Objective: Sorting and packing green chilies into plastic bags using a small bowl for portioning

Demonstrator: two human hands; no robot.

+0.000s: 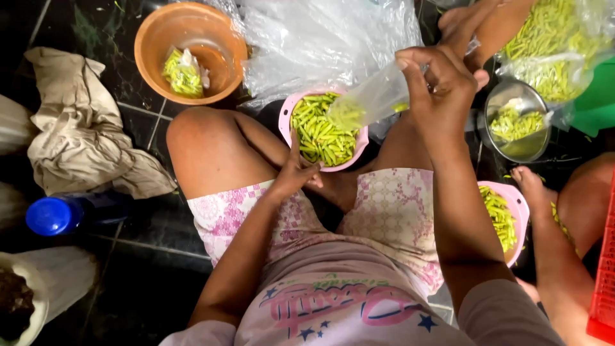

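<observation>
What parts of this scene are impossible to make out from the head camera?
- Right hand: its grip on the clear bag is hidden by the fingers.
- Left hand: fingertips hidden at the pink bowl rim.
- Red crate: cut off by the right edge.
- Steel bowl: contents veiled by plastic.

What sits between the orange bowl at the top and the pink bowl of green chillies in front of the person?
In the head view, crumpled clear plastic sheeting lies between the orange bowl and the pink bowl, above the person's bent knee.
</observation>
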